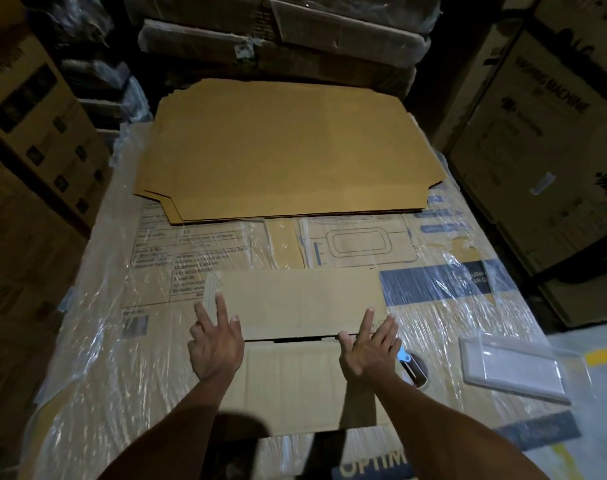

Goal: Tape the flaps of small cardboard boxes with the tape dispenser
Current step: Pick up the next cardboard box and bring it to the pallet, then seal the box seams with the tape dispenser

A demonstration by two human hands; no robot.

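A small cardboard box [295, 382] lies in front of me on a plastic-wrapped surface. Its far flap [302, 301] is folded flat and meets the near flap at a dark seam. My left hand [216, 344] presses on the box's left end with its fingers spread, two fingertips on the far flap. My right hand [369, 346] presses on the right end of the seam, fingers apart. Just right of my right hand, the tape dispenser [411, 367] with a blue part lies on the surface, partly hidden by the hand.
A stack of flat cardboard blanks [281, 147] lies farther back on the plastic-wrapped pallet top [104, 341]. A clear plastic tray [513, 368] sits at the right. Big cartons [537, 140] stand on both sides and behind. Floor with a yellow line shows at the far right.
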